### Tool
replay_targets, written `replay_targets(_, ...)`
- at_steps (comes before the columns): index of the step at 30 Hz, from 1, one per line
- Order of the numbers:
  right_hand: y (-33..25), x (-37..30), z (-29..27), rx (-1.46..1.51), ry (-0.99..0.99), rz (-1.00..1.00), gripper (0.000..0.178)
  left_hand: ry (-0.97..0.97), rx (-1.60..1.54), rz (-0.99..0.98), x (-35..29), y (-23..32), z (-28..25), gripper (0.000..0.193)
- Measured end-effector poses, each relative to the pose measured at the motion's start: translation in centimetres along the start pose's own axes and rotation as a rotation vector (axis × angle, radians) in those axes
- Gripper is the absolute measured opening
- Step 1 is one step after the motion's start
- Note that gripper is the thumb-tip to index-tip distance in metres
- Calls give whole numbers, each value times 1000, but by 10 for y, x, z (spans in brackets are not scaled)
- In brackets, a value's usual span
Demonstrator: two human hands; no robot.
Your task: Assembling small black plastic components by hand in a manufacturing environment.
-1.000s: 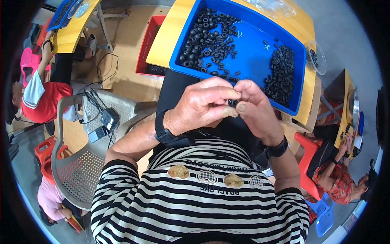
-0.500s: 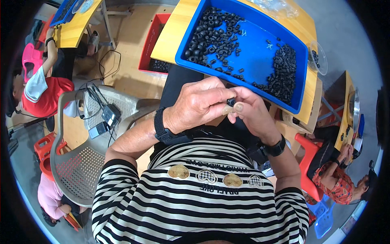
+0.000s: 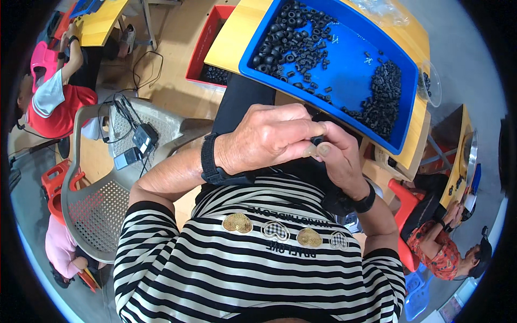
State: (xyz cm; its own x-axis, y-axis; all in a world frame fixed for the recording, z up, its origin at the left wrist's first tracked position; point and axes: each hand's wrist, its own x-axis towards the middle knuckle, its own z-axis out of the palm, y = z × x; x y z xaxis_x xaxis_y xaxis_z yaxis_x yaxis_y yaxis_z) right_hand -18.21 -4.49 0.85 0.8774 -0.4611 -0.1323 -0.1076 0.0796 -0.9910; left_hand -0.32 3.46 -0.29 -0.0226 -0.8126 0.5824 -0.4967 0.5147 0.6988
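My left hand (image 3: 272,134) and my right hand (image 3: 340,159) meet in front of my chest, below the near edge of the blue tray (image 3: 344,64). Thumbs and fingertips of both pinch a small black part (image 3: 317,140), mostly covered by the fingers. Larger rounded black caps (image 3: 274,43) lie in the tray's left part. A heap of smaller black pieces (image 3: 382,102) fills its right side.
The tray rests on a yellow table (image 3: 231,40). A clear round container (image 3: 431,81) stands at its right edge, and a red bin (image 3: 207,46) on the left. A grey chair (image 3: 97,210) carries cables and a black adapter (image 3: 144,137). Other people sit left and right.
The tray and table sit slightly farther right in view. My fingers have closed more over the small black part, which now shows less. Both hands stay together.
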Motion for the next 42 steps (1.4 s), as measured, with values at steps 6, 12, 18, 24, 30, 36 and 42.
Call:
replay_targets(6, -4, 3, 6, -58, 103, -137, 23, 90, -24, 21, 5, 3, 6, 29)
replay_targets(12, 3, 6, 1, 41, 101, -23, 24, -11, -25, -49, 9, 1, -1, 28)
replay_targets(18, 12, 8, -7, 348, 24, 71, 37, 51, -95, -182, 6, -4, 10, 21)
replay_targets(24, 1, 2, -9, -23, 232, -3, 17, 4, -9, -221, 7, -1, 4, 21)
replay_targets(30, 13, 3, -2, -118, 360, -164, 6, 17, 28, -208, 2, -2, 10, 20)
replay_targets(36, 5, -3, -3, -104, 388, -107, 5, 28, 30, -193, 5, 2, 15, 21)
replay_targets(42, 6, -8, -18, -8, 488, -79, 7, -10, -6, -240, 4, 3, 16, 26)
